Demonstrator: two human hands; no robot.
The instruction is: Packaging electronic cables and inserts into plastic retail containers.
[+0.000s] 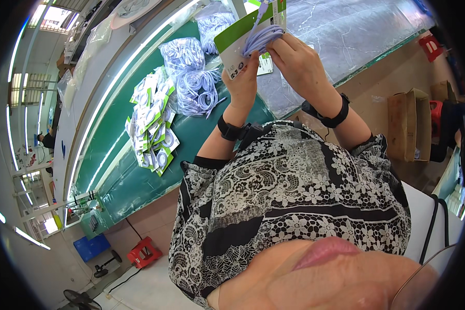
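Above the table I hold a white-and-green cardboard card (229,44) with a coiled pale lilac cable (263,39) against its front. The fingers of my left hand (242,82) are closed on the card's lower edge and the near end of the coil. My right hand (300,61) pinches the other end of the coil, its fingertips partly hidden. One end of the cable, with a plug (263,8), sticks up past the card's top. To the left lie a heap of cards with coiled cables (152,121) and several clear bags of lilac cables (182,54).
A green mat (139,181) covers the table's left part, and a grey sheet (341,36) its right. Another small card (265,64) lies below my hands. Off the table are a cardboard box (400,124), a red stool (144,252) and a blue bin (91,248).
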